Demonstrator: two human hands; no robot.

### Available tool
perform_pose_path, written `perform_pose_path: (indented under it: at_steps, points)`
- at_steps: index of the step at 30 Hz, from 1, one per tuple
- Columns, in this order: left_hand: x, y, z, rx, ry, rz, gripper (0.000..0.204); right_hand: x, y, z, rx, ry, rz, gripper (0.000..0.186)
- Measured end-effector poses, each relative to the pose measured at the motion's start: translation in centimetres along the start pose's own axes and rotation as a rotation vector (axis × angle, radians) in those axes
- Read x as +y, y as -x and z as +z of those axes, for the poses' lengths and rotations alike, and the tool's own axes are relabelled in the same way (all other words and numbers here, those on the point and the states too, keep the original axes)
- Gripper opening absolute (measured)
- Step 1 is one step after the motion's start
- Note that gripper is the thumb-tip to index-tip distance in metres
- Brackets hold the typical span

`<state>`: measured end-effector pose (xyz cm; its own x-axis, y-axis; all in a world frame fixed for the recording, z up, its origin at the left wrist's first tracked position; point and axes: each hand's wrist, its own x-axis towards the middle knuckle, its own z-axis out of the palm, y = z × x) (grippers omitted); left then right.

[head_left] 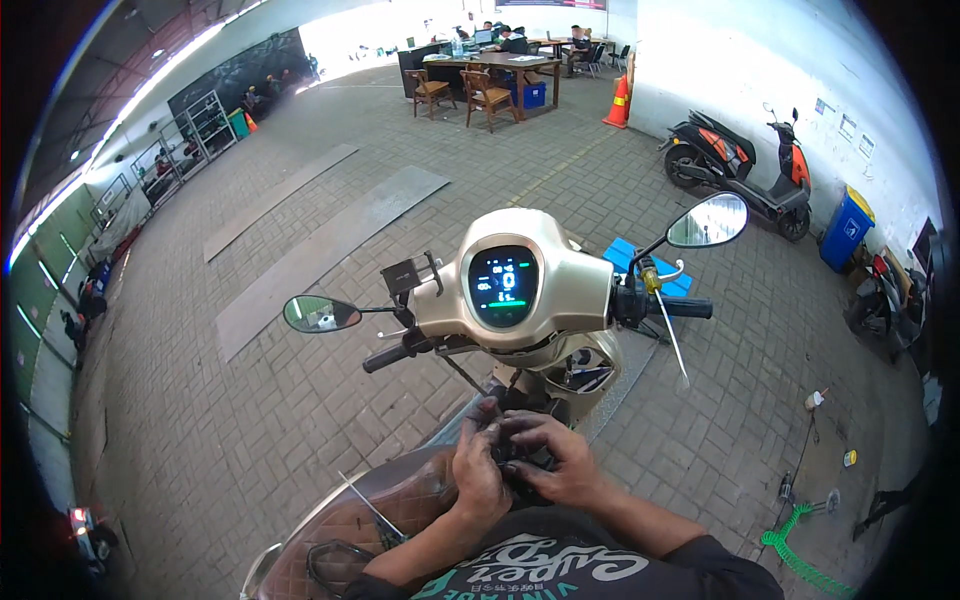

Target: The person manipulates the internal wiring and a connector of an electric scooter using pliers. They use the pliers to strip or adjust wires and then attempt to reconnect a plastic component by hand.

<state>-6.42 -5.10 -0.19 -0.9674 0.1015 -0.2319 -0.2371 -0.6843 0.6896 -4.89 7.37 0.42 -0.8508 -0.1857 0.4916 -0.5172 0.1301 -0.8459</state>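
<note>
My left hand (478,468) and my right hand (556,462) meet in front of my body, above the front of the scooter's seat. Fingers of both are curled around a small dark part that I cannot make out, mostly hidden between them. Both hands look smudged with dark grime. Ahead stands a gold scooter (560,318) with its round display (503,286) lit. A long, thin tool with a yellow handle (651,276) rests at the right handlebar. On the brown quilted seat (400,492), left of my forearm, lie a thin metal tool (372,508) and a black cable loop (335,566).
Mirrors (708,220) stick out on both sides. A blue object (640,264) shows behind the right grip. A green coiled hose (795,545) lies on the floor at right. Farther off are an orange-black scooter (745,165), a blue bin (848,230), a traffic cone (619,104) and tables with people.
</note>
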Motion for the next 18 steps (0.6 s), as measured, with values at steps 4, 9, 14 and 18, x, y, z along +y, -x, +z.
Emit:
perform_pose_path:
  at_steps: [4,9,14,18]
  points:
    - [-0.1,-0.2,-0.2,0.010,0.010,-0.009,0.040,0.5,0.3,0.7,0.052,0.104,-0.135,0.035]
    - [0.7,0.4,0.4,-0.007,0.021,-0.023,0.040,-0.8,0.1,0.4,0.087,-0.198,0.117,0.033]
    - [0.1,0.5,0.1,-0.085,-0.026,-0.034,0.039,0.6,0.4,0.2,0.133,-0.351,0.254,0.027]
    - [0.5,0.5,0.0,0.003,0.002,-0.022,0.039,-0.4,0.1,0.4,0.112,-0.357,0.272,0.028]
